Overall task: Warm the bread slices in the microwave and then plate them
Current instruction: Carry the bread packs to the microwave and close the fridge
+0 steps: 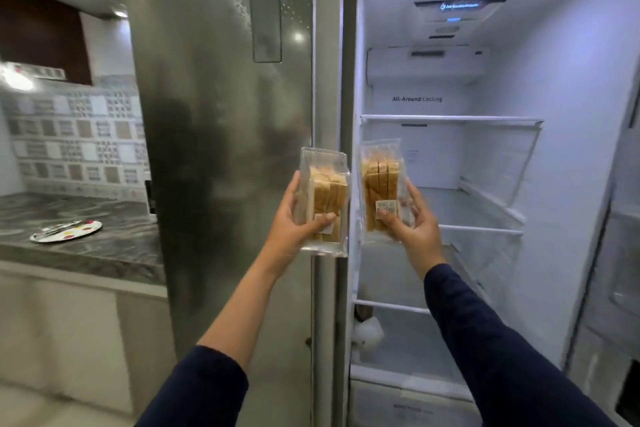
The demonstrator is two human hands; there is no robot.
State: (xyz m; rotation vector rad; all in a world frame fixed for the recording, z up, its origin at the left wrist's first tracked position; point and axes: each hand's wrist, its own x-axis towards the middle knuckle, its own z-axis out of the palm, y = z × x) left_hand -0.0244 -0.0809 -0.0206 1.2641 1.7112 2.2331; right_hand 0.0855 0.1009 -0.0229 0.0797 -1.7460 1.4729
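I hold two clear plastic packs of sliced bread upright in front of an open fridge. My left hand (294, 218) grips the left bread pack (327, 191), thumb across its lower front, before the closed steel door. My right hand (412, 222) grips the right bread pack (381, 184), which carries a small white label, at the edge of the open compartment. The two packs are a little apart. A patterned plate (65, 230) with cutlery on it lies on the counter at the left. No microwave is in view.
The fridge's right compartment (485, 156) is open and lit, with glass shelves (450, 120) and a white lump on a lower shelf (369, 333). Its open door stands at the far right. The closed steel door (221, 114) is left of centre; a dark marble counter (86, 250) lies beyond.
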